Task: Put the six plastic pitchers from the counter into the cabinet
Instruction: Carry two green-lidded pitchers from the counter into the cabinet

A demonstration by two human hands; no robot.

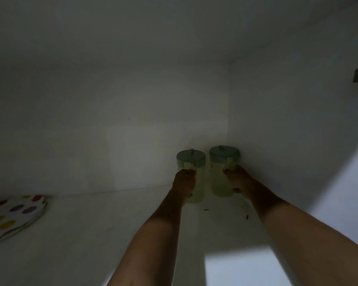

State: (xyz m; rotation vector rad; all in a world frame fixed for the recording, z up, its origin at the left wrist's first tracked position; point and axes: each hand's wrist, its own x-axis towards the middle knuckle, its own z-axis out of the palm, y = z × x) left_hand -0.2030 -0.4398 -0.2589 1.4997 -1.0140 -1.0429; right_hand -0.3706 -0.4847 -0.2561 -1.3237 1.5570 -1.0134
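Head view: spotted plates lie far left on the cabinet shelf. Both arms stretched forward, my left hand grips one pitcher, my right hand grips another pitcher, upright in the far right corner.

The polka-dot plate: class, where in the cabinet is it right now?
In the head view, the polka-dot plate lies on the shelf at the far left edge, well apart from the two pitchers at the back right corner.

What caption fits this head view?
Left hand and right hand each grip a lidded pitcher in the cabinet's back corner.
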